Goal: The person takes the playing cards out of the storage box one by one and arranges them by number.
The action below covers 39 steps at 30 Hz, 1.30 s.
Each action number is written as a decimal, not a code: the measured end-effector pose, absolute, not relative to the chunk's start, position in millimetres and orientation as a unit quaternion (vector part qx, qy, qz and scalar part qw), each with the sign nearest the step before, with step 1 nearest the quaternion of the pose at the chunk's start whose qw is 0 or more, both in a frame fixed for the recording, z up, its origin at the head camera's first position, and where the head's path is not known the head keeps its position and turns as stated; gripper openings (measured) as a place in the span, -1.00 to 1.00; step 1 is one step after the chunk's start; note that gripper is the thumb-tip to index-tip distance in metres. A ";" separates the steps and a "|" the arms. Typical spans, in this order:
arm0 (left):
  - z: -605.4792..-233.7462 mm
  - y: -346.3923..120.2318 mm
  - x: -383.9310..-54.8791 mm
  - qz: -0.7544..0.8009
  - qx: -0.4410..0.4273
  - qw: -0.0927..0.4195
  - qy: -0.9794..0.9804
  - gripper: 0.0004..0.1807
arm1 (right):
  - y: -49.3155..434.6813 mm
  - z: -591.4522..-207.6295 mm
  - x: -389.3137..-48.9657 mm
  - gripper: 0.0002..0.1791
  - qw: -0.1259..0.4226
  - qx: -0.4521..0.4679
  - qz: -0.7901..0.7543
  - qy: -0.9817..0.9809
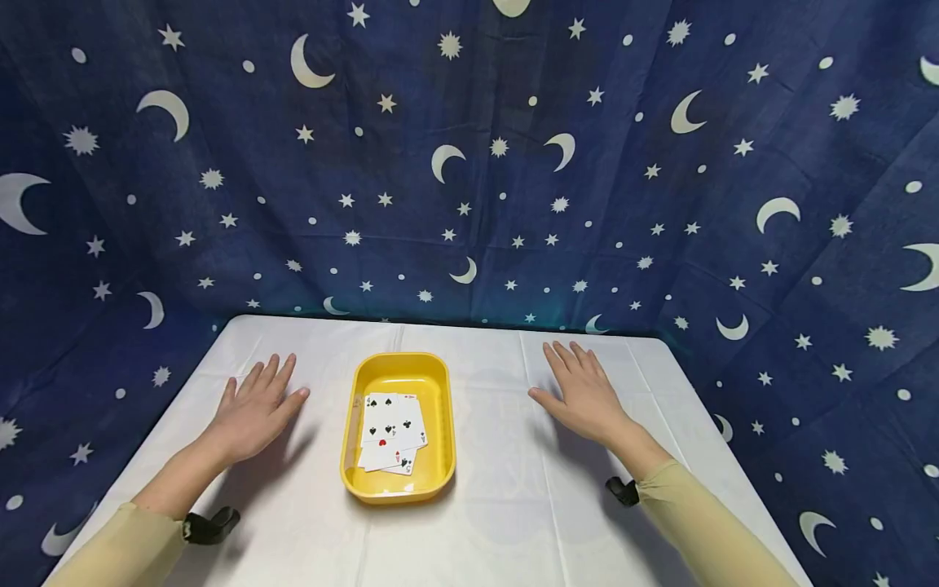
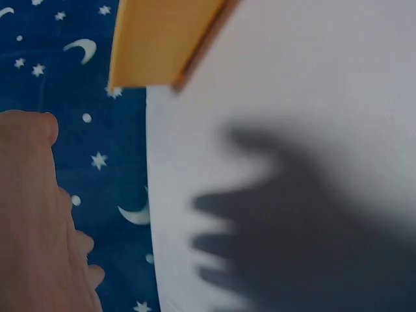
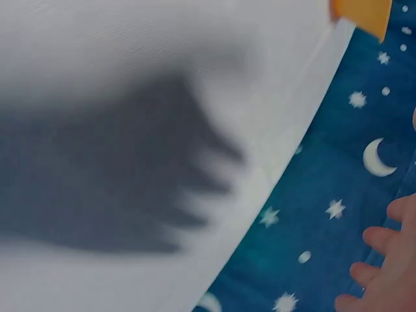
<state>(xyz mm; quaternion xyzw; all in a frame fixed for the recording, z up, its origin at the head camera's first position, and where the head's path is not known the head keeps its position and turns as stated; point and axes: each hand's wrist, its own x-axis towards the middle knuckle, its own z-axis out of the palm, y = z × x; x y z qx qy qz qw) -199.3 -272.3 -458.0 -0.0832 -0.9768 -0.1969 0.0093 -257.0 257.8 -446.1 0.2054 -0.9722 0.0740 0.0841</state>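
A yellow plastic tray [image 1: 444, 391] with rounded corners stands left of the middle of the table. Inside it lie several playing cards [image 1: 392, 424], face up and overlapping, with spades, a club and red hearts showing. To the left of the tray my left hand [image 1: 253, 416] is held over the table, fingers spread and holding nothing. My right hand [image 1: 583, 395] hovers on the other side, farther from the tray, its fingers straight and the palm down. Both wrist views show a hand's shadow on the white cloth, apart from the hand.
White cloth covers the table [image 1: 491, 522], with fold lines running along it. Behind and at both sides hangs a dark blue curtain [image 1: 396, 163] printed with moons and stars. A black strap [image 1: 211, 526] sits at the left wrist and another black strap [image 1: 622, 491] at the right.
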 end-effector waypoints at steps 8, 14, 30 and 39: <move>-444.8 -254.9 -199.0 -0.325 -0.101 -0.030 -0.940 -0.12 | 207.4 -427.2 -267.0 0.02 0.067 0.255 0.087 -0.961; -436.7 -240.9 -198.0 -0.444 -0.099 -0.116 -0.883 -0.12 | 168.1 -414.3 -268.0 0.02 0.037 0.298 0.098 -0.949; -441.3 -216.8 -197.2 -0.583 -0.031 -0.216 -0.783 -0.07 | 97.8 -409.4 -273.6 0.06 -0.013 0.395 0.079 -0.915; -459.3 -209.3 -197.2 -0.614 -0.007 -0.203 -0.763 -0.14 | 64.1 -420.0 -276.8 0.12 -0.042 0.420 0.064 -0.904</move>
